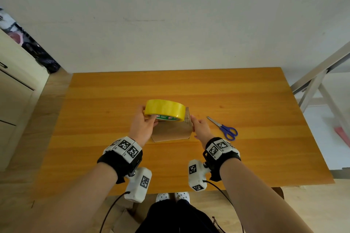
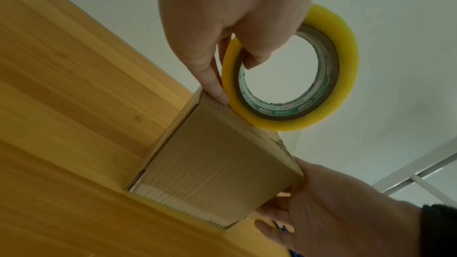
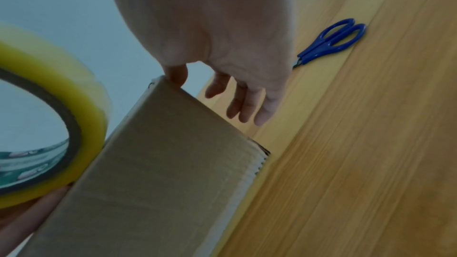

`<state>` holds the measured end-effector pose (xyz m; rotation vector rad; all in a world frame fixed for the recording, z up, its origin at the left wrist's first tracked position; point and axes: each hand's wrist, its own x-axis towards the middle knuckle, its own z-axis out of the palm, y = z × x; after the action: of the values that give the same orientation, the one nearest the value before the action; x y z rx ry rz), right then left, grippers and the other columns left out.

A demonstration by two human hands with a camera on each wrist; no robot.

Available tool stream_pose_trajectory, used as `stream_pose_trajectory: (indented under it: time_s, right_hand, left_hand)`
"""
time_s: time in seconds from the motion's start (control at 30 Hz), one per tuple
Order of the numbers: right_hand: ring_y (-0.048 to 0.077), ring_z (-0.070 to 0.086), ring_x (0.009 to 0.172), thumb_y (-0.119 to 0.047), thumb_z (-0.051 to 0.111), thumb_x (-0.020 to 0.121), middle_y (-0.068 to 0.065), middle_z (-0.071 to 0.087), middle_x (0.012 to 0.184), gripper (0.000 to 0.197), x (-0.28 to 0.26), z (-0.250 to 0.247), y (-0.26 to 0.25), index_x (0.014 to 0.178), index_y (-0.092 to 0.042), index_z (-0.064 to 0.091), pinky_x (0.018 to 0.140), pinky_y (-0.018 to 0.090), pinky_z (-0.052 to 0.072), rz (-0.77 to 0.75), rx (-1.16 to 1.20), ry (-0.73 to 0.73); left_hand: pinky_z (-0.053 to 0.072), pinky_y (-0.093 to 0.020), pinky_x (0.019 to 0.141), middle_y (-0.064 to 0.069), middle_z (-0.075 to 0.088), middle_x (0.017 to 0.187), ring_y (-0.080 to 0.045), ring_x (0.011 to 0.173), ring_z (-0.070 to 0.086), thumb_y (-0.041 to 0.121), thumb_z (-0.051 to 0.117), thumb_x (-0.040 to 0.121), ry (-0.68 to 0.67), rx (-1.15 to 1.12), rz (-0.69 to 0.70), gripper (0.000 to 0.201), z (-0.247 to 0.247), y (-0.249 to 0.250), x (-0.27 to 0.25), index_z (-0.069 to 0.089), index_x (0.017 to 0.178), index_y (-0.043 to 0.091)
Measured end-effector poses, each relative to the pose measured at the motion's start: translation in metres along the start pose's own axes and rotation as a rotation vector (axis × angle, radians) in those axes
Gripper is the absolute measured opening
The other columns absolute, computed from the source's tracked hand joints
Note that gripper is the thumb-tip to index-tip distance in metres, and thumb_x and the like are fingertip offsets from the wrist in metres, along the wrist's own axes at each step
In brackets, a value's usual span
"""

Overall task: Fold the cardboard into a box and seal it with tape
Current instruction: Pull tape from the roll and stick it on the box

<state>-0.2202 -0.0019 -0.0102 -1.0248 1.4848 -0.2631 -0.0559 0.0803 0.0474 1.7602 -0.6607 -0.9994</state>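
A brown cardboard box stands folded on the wooden table, with clear tape showing on its near face. My left hand grips a yellow tape roll and holds it on edge against the box's top. One finger hooks through the roll's core while another lies along its outer side down to the box's top edge. My right hand steadies the box's right side. Its thumb touches the top corner and its fingers hang loosely beside the box.
Blue-handled scissors lie on the table just right of my right hand, also seen in the right wrist view. A white wall stands behind the table. A pale cabinet is at the left, and a metal frame at the right.
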Motion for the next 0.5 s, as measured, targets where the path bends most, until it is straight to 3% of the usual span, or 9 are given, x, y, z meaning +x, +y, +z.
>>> stream_pose_trajectory:
  time_s: [0.07,0.13,0.2,0.3,0.4,0.5]
  right_hand:
    - [0.024,0.049,0.097,-0.052,0.037,0.094,0.005,0.052,0.099,0.048,-0.004,-0.002,0.000,0.114,-0.008,0.041,0.085,0.038,0.042,0.022,-0.074,-0.022]
    - [0.022,0.049,0.097,-0.038,0.035,0.100,0.007,0.054,0.106,0.037,-0.009,-0.005,-0.001,0.120,-0.007,0.040,0.082,0.035,0.041,-0.042,-0.139,-0.025]
    - [0.023,0.050,0.112,-0.017,0.035,0.101,0.009,0.052,0.128,0.030,-0.013,-0.011,-0.004,0.128,-0.007,0.041,0.093,0.035,0.043,-0.198,-0.140,-0.005]
    - [0.021,0.043,0.129,0.013,0.037,0.088,0.008,0.047,0.138,0.050,-0.020,-0.021,-0.014,0.133,-0.009,0.041,0.104,0.035,0.039,-0.390,-0.158,0.016]
    - [0.019,0.038,0.131,0.005,0.054,0.083,0.001,0.035,0.145,0.068,-0.034,-0.026,-0.026,0.142,-0.016,0.029,0.102,0.033,0.038,-0.498,-0.286,-0.080]
    - [0.021,0.019,0.142,-0.022,0.073,0.077,-0.005,-0.003,0.157,0.105,-0.040,-0.020,-0.034,0.150,-0.020,-0.003,0.110,0.038,0.030,-0.591,-0.659,-0.243]
  left_hand:
    - [0.053,-0.028,0.080,-0.009,0.056,0.112,-0.015,0.086,0.063,0.010,0.050,0.093,0.001,-0.002,0.000,0.021,-0.001,-0.001,0.001,0.044,0.112,0.015]
    - [0.054,-0.028,0.079,-0.011,0.056,0.110,-0.019,0.088,0.063,0.009,0.049,0.093,-0.007,0.000,-0.009,0.021,-0.002,0.000,0.000,0.044,0.112,0.015]
    - [0.053,-0.031,0.082,-0.011,0.056,0.109,-0.023,0.090,0.062,0.008,0.048,0.093,-0.011,-0.010,-0.015,0.024,-0.002,0.002,0.001,0.043,0.116,0.013]
    - [0.052,-0.035,0.085,-0.012,0.057,0.109,-0.026,0.093,0.062,0.010,0.049,0.093,-0.016,0.006,-0.011,0.027,-0.003,0.002,0.003,0.044,0.120,0.008]
    - [0.053,-0.039,0.086,-0.011,0.057,0.109,-0.027,0.095,0.062,0.013,0.049,0.094,-0.040,0.011,-0.012,0.023,-0.004,0.003,0.003,0.045,0.117,0.011]
    - [0.056,-0.028,0.078,-0.011,0.057,0.108,-0.024,0.093,0.062,0.010,0.047,0.094,-0.050,0.015,-0.006,0.027,-0.004,0.003,0.004,0.047,0.121,0.007]
